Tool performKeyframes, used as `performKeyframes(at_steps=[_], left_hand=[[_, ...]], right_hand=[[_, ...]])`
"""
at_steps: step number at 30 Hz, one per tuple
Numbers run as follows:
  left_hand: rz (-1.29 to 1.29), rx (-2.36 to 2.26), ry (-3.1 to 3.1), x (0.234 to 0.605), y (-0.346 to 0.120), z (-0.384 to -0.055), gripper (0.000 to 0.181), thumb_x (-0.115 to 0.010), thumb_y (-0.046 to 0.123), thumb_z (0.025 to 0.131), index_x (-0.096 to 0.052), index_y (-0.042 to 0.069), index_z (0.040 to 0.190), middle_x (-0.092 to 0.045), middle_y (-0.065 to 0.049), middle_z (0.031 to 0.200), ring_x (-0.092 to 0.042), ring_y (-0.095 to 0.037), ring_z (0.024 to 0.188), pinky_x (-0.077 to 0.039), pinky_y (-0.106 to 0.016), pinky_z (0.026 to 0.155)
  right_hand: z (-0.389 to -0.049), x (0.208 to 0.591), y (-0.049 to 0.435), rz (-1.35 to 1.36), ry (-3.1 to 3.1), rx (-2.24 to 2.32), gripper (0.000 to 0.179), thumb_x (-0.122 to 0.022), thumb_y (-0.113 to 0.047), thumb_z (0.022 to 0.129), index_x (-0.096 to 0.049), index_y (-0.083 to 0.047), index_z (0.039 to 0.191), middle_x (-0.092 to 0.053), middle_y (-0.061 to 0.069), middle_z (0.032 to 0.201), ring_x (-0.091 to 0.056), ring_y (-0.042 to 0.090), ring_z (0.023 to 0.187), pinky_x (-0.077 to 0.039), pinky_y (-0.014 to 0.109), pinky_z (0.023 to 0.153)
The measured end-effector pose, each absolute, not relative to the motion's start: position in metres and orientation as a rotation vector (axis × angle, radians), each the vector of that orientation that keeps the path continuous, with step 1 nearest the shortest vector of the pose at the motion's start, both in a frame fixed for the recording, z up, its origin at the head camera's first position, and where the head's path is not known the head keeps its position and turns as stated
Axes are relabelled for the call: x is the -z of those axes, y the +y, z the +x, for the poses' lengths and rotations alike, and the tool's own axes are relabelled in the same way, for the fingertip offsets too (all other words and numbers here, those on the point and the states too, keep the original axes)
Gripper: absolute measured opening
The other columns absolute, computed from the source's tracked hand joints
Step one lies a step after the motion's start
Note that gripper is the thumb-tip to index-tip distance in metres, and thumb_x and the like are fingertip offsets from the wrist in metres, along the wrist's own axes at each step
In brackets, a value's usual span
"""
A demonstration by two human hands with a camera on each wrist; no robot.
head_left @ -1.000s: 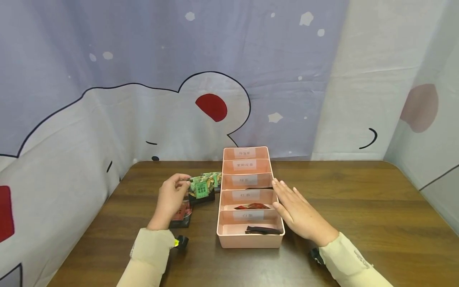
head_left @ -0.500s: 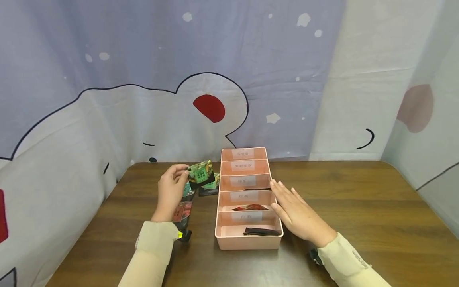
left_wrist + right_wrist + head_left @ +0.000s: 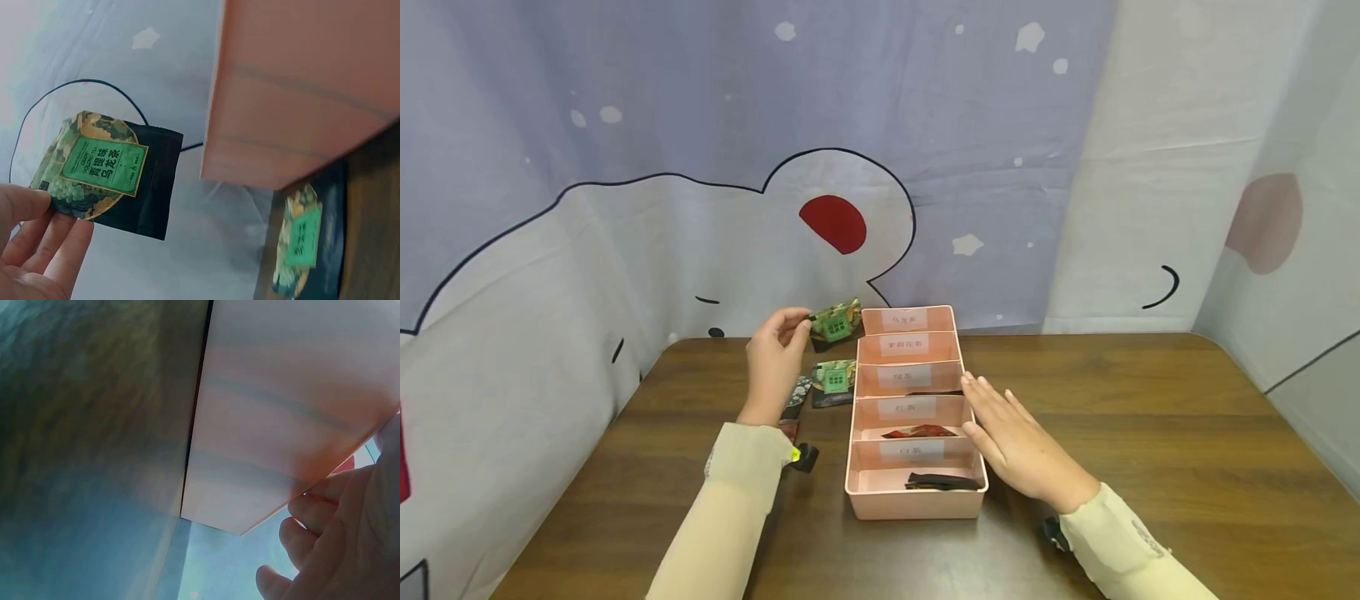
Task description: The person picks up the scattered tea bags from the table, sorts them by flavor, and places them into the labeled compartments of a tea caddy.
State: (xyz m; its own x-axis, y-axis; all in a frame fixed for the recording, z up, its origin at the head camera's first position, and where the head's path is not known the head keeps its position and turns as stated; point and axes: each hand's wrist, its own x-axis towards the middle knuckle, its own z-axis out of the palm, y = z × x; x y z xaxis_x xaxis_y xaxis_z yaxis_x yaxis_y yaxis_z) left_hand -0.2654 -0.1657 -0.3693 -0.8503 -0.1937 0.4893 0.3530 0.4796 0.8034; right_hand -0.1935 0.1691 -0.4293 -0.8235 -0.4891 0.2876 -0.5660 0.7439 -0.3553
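My left hand [image 3: 775, 362] pinches a green and black tea sachet [image 3: 837, 325] by its left edge, raised beside the far left corner of the pink divided box [image 3: 913, 506]. In the left wrist view the sachet's green label [image 3: 105, 164] reads "Grape Oolong Tea". My right hand [image 3: 1026, 450] touches the box's right rim with straight fingers. A similar green sachet [image 3: 833, 382] lies on the table against the box's left side. Inside the box, a red sachet [image 3: 920, 432] lies in the second compartment from the front and dark sachets [image 3: 942, 482] in the front one.
Left of the box, partly behind my left wrist, lie a dark patterned sachet [image 3: 796, 396] and a red one [image 3: 788, 428]. White paper labels [image 3: 904, 343] mark the box's compartments. A printed curtain [image 3: 737, 250] hangs behind the wooden table [image 3: 1112, 417].
My left hand has lifted the green sachet off the table and carried it away from me, toward the box's far left corner. My right hand stays at the right rim.
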Motion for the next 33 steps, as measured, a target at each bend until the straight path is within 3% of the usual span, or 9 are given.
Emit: performKeyframes(at_steps=[11, 33], left_hand=[[-0.199, 1.53, -2.162, 0.359, -0.146, -0.287, 0.018, -0.064, 0.008, 0.1, -0.072, 0.003, 0.116, -0.072, -0.016, 0.109, -0.071, -0.028, 0.099, -0.059, -0.029, 0.085], [-0.122, 1.655, -2.201, 0.361, -0.114, -0.311, 0.018, -0.065, 0.009, 0.1, -0.075, 0.004, 0.114, -0.072, -0.014, 0.114, -0.068, -0.027, 0.107, -0.057, -0.039, 0.091]], right_hand=[[-0.191, 0.428, 0.167, 0.835, -2.792, -0.663, 0.062, -0.038, -0.037, 0.111, -0.024, -0.003, 0.161, -0.023, 0.009, 0.167, -0.019, 0.029, 0.154, -0.016, 0.056, 0.123], [-0.192, 0.431, 0.165, 0.86, -2.756, -0.674, 0.061, -0.038, -0.035, 0.111, -0.024, -0.002, 0.16, -0.024, 0.011, 0.166, -0.02, 0.03, 0.153, -0.019, 0.057, 0.122]])
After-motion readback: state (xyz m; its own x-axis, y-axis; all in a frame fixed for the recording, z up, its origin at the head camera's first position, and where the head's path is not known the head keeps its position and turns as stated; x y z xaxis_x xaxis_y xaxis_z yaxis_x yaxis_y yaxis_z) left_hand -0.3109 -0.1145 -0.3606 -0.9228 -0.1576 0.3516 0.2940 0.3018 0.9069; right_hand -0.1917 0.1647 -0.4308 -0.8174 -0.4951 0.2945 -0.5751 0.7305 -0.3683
